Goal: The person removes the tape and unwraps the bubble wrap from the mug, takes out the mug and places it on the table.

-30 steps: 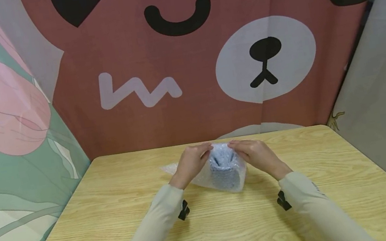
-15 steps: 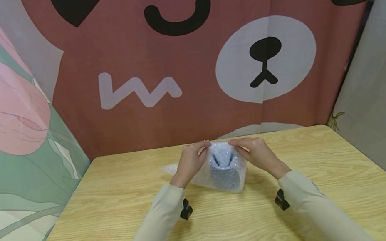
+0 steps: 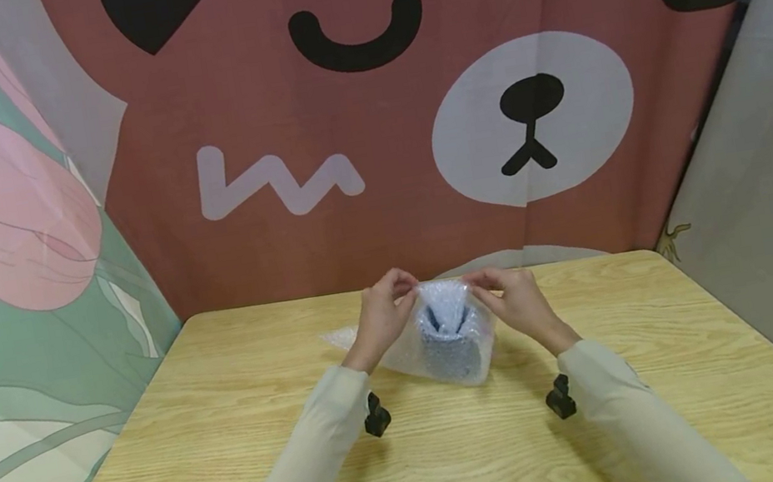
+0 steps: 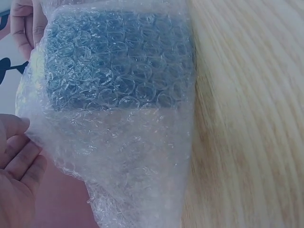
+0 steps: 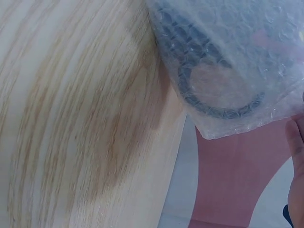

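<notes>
A blue mug (image 3: pixel 451 355) stands on the table inside a sheet of bubble wrap (image 4: pixel 137 161). Its ring-shaped handle (image 5: pixel 190 95) shows through the plastic in the right wrist view. My left hand (image 3: pixel 382 317) pinches the upper edge of the wrap on the left, thumb against fingers. On the opposite side my right hand (image 3: pixel 517 300) pinches the same upper edge. Between the two hands, a flap of wrap dips into the mug's mouth. Only part of the right hand shows in its own wrist view.
The wooden table (image 3: pixel 262 463) extends around the mug, with its far edge close behind the hands. A loose tail of wrap trails left along the tabletop. A curtain with a bear print (image 3: pixel 282 249) hangs behind the table.
Both hands have risen slightly and spread a little apart at the wrap's upper edge, lifting it a bit. The mug has stayed in place.
</notes>
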`<state>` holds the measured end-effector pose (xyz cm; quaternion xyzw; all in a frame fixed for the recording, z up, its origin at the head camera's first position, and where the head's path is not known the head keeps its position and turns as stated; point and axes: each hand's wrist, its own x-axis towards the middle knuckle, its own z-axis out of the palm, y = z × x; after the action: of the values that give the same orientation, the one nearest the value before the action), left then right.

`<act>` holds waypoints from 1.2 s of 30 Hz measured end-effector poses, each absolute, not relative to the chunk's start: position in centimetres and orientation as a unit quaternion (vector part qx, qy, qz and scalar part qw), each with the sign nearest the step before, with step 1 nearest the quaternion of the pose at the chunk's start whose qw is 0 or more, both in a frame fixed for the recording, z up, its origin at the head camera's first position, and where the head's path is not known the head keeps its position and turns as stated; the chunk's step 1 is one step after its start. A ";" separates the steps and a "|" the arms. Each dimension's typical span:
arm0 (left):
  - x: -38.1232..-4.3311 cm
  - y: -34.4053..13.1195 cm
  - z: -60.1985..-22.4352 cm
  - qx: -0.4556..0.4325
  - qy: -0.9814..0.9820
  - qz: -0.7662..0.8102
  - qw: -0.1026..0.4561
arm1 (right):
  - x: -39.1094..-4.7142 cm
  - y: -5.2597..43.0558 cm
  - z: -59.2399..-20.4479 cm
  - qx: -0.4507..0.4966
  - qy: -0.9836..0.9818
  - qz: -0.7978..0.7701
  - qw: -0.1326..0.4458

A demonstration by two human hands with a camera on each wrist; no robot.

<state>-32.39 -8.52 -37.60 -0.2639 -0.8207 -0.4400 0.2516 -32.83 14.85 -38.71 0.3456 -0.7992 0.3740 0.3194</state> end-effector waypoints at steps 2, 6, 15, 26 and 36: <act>-32.4 -8.5 -37.7 -0.261 -0.813 -0.456 0.251 | -32.8 14.8 -38.7 0.339 -0.798 0.390 0.310; -32.4 -8.5 -37.7 -0.267 -0.803 -0.471 0.249 | -32.9 14.9 -38.9 0.341 -0.791 0.406 0.306; -32.6 -9.2 -37.9 -0.257 -0.844 -0.417 0.219 | -33.6 15.8 -39.4 0.390 -0.778 0.354 0.342; -32.5 -9.7 -38.0 -0.263 -0.860 -0.382 0.210 | -33.6 16.0 -39.3 0.405 -0.780 0.353 0.321; -32.3 -9.7 -38.2 -0.264 -0.856 -0.389 0.214 | -33.5 16.1 -39.3 0.410 -0.774 0.365 0.315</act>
<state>-32.33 -9.71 -38.19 -0.2640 -0.8561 -0.3893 0.2144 -33.52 16.08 -39.27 0.4097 -0.7744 0.3647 0.3152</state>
